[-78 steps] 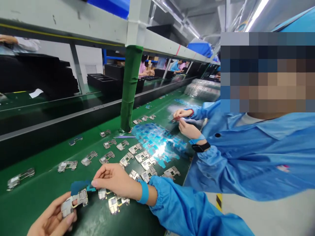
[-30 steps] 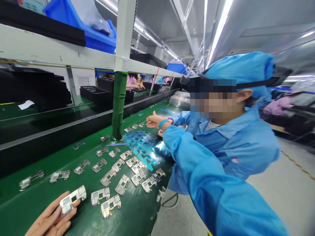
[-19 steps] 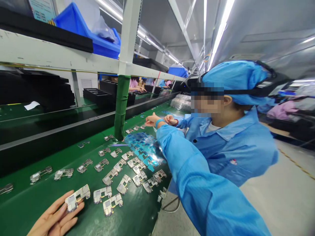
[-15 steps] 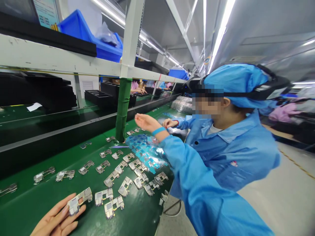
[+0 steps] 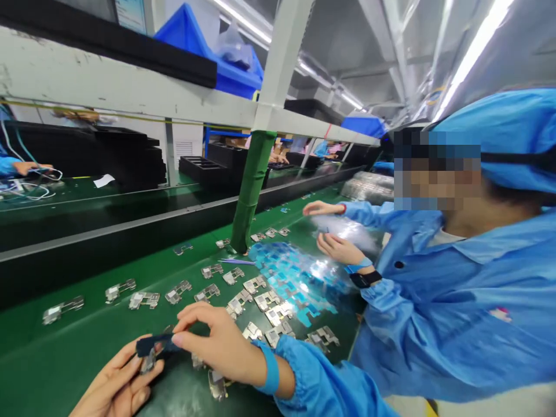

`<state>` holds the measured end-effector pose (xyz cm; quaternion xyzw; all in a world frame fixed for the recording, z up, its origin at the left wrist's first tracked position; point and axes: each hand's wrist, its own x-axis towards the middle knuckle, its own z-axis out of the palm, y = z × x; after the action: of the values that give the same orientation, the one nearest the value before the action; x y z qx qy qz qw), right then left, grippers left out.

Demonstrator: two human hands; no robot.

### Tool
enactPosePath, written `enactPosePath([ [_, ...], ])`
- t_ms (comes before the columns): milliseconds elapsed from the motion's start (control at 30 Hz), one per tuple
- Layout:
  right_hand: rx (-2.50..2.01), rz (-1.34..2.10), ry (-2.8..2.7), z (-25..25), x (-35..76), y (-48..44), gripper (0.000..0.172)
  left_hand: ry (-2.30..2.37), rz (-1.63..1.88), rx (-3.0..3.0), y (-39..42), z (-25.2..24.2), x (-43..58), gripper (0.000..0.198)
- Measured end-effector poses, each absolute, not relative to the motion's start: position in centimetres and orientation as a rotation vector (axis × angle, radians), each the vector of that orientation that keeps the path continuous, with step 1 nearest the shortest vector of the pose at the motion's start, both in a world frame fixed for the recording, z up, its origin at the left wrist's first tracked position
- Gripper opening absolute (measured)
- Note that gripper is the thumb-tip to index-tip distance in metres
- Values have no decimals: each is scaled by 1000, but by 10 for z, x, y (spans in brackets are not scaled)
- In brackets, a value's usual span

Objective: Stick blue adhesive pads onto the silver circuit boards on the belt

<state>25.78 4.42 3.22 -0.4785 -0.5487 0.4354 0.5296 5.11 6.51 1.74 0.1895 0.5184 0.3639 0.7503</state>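
My left hand (image 5: 117,376), at the lower left, holds a small phone circuit board (image 5: 150,360) with metal shields between thumb and fingers. Over that board lies a dark blue piece of film (image 5: 152,345), partly covering it. The right end of the film is pinched between the thumb and fingers of my right hand (image 5: 221,341), which wears a blue wristband. Several more boards (image 5: 144,299) lie spread on the green tabletop (image 5: 26,365) around and beyond my hands. Some boards are partly hidden behind my right hand.
Blue film pieces (image 5: 299,272) lie in a sheet beyond the boards, with purple tweezers (image 5: 237,262) beside them. A green-wrapped post (image 5: 254,191) rises from the table. At the right sits a co-worker (image 5: 452,289), both hands over the table. Black trays (image 5: 204,169) stand behind the ledge.
My right hand has come back from beyond the blue film sheet to the board in my left hand, now with a dark film piece. The view has swung left.
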Motion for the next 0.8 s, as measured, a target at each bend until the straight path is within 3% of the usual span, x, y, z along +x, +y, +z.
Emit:
enactPosePath([
  [233, -1149, 1254, -1181, 17, 272, 49, 20, 1064, 794, 469, 63, 27, 60, 84],
  [533, -1205, 1334, -1126, 22, 276, 47, 19, 830, 728, 410, 68, 15, 49, 36],
  [800, -1373, 1271, -1248, 24, 289, 51, 26, 564, 732, 443, 68, -4, 43, 34],
])
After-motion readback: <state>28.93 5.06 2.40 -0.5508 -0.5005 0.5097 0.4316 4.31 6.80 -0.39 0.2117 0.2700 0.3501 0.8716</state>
